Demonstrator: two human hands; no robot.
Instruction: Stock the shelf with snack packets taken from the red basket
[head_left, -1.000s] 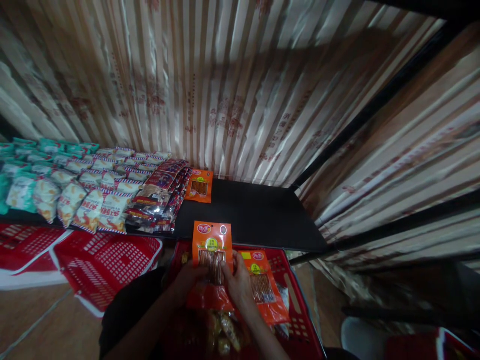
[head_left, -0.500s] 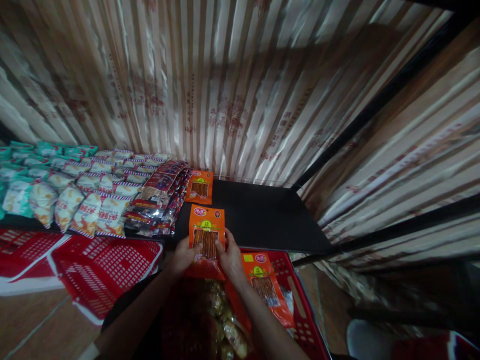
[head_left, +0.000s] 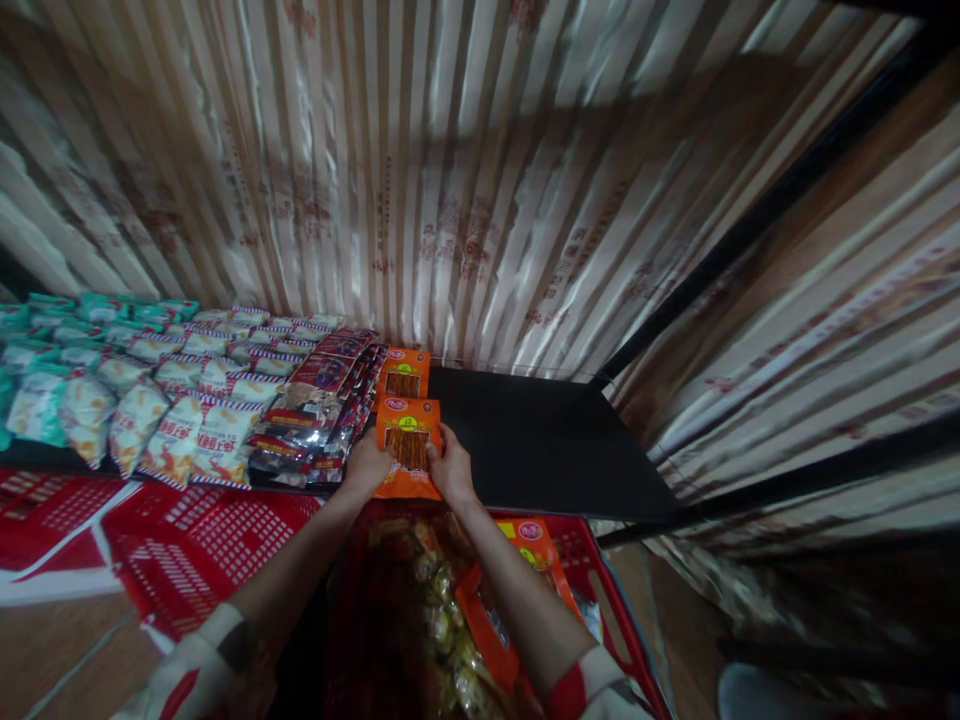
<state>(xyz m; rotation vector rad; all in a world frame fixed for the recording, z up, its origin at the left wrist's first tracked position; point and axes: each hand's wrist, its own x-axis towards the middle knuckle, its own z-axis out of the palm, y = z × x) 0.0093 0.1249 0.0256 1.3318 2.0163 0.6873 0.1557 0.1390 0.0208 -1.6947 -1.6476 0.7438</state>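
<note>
Between my two hands is an orange snack packet point(head_left: 409, 447) with a clear window showing brown sticks. My left hand point(head_left: 367, 463) grips its left edge, thumb on the front. On the right edge, my right hand point(head_left: 452, 466) is closed in the same way. The packet is over the front part of the black shelf point(head_left: 555, 430); whether it touches the surface I cannot tell. Just behind it, a matching orange packet point(head_left: 405, 372) lies against a stack of dark red packets point(head_left: 322, 390).
White snack bags point(head_left: 225, 440) and green bags point(head_left: 41, 400) fill the shelf's left side. Below me, a red basket point(head_left: 611, 600) holds more orange packets point(head_left: 536, 545) and shiny wrapped items point(head_left: 442, 610). Another red basket point(head_left: 202, 540) stands left. A dark post point(head_left: 720, 250) slants at right.
Both hands have reached forward with the orange packet, bringing it over the shelf and close to the packet behind. The view has shifted slightly.
</note>
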